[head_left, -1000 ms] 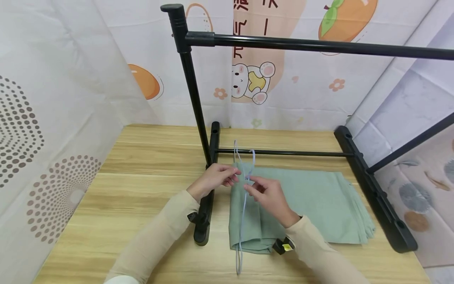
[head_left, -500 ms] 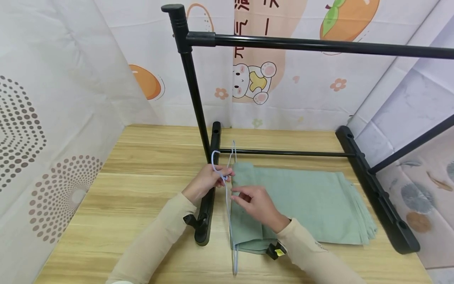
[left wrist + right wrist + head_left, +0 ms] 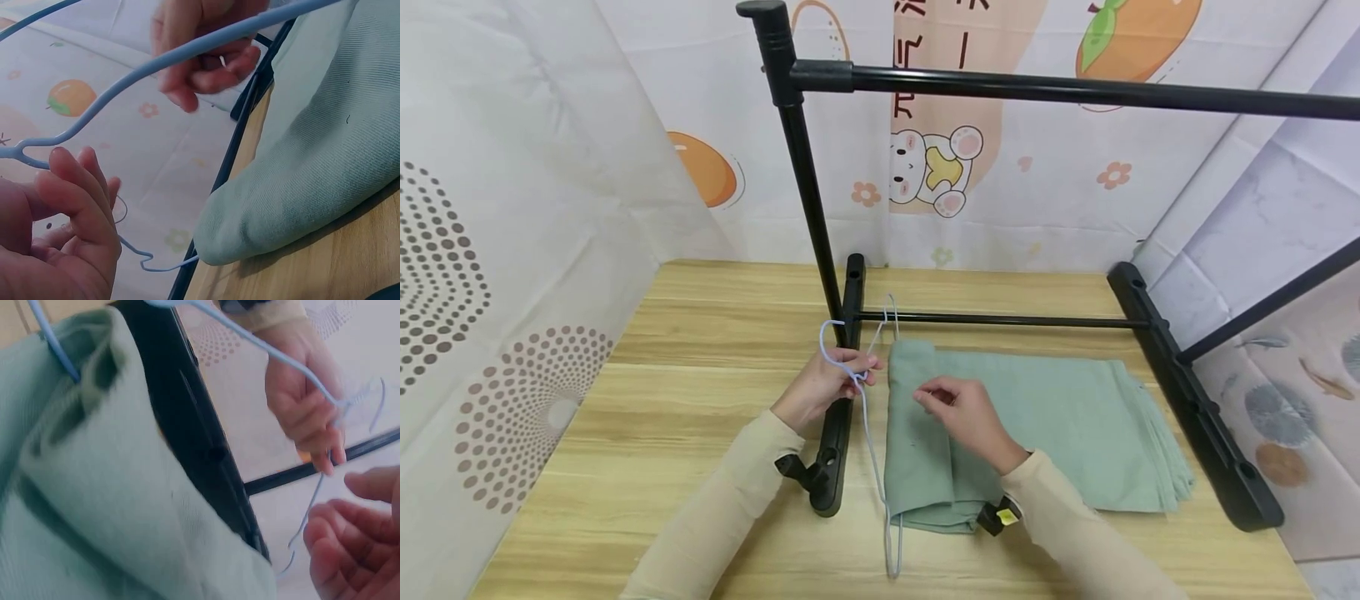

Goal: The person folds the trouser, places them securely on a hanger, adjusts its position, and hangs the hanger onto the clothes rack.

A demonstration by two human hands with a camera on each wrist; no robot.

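A thin pale-blue clothes hanger (image 3: pixel 870 437) tilts to the left, its hook end pinched at the neck by my left hand (image 3: pixel 820 387). Its lower end sits at the left edge of a folded sage-green cloth (image 3: pixel 1052 433). In the right wrist view, part of the hanger (image 3: pixel 53 344) runs into the cloth's rolled fold (image 3: pixel 94 381). My right hand (image 3: pixel 966 417) hovers over the cloth's left part, fingers loosely bent and holding nothing. In the left wrist view, the hanger wire (image 3: pixel 156 62) passes in front of that hand (image 3: pixel 206 50).
A black garment rack stands around the work: a left upright (image 3: pixel 808 192), a top rail (image 3: pixel 1037 90), a low rear bar (image 3: pixel 1000 320) and feet on both sides, the right foot (image 3: pixel 1195 400) just beyond the cloth. Wooden tabletop (image 3: pixel 700 358) spreads below, with printed curtains (image 3: pixel 820 142) behind.
The hanger's hook has swung left, now pinched by my left hand, which moved slightly left. My right hand let go of the hanger's neck and has drawn back to the right.
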